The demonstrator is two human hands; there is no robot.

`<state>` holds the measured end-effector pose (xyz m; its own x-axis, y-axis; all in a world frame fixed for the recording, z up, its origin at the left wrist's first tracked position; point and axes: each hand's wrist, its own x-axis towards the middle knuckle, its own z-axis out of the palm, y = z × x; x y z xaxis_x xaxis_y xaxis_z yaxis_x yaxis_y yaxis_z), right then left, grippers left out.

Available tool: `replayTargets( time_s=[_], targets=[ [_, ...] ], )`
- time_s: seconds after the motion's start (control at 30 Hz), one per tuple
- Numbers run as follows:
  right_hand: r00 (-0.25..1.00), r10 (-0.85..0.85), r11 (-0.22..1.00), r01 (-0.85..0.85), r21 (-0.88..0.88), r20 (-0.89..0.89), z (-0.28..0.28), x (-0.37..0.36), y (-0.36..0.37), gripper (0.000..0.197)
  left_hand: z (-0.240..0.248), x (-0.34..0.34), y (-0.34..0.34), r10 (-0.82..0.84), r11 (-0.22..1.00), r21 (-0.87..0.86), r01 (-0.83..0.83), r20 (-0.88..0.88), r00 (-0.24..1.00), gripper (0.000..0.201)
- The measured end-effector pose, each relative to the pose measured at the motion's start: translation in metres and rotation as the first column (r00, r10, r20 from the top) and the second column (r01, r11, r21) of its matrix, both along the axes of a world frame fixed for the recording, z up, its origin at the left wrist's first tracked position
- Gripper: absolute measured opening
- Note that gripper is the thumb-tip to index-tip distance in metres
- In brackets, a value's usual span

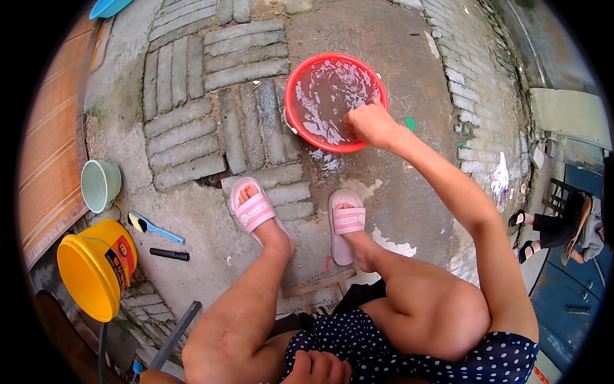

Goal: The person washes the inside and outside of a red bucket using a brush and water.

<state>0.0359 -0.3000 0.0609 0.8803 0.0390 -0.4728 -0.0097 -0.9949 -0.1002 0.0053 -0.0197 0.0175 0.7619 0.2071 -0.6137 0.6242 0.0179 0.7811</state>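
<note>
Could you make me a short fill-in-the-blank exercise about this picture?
1. The bucket under the right hand is coloured ____.
2. The left hand rests on clothing patterned with white ____.
3. The brush handle is coloured ____.
4. The slippers on the person's feet are coloured ____.

Missing words: red; dots; blue; pink.

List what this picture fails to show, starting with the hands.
All in the head view:
Right hand: anything within its grip, hidden by the hand itself.
Left hand: lower part, cut off by the lower edge.
Red bucket: bottom, hidden by murky water.
Blue basin: far part, cut off by the upper edge.
</note>
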Motion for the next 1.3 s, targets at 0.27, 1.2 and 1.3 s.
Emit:
replayTargets(
  time_s=[0.27, 1.2, 1.3],
  targets=[
    [0.942, 0.004, 0.984, -0.063, 0.165, 0.335, 0.011, 0.047, 0.018, 0.012, -0.013, -0.001, 0.004, 0.012, 0.997, -0.074, -0.013, -0.008, 1.000, 0.055],
    [0.875, 0.228, 0.948, -0.100, -0.303, 0.427, 0.016, 0.062, -0.014, 0.014, -0.021, -0.001, 0.008, 0.029, 0.999, -0.025, -0.029, 0.011, 1.000, 0.047],
    [0.913, 0.267, 0.897, -0.117, -0.427, 0.310, 0.012, 0.039, -0.031, 0.014, -0.014, -0.003, 0.006, 0.023, 0.997, -0.071, -0.021, 0.032, 0.999, 0.050]
  ],
)
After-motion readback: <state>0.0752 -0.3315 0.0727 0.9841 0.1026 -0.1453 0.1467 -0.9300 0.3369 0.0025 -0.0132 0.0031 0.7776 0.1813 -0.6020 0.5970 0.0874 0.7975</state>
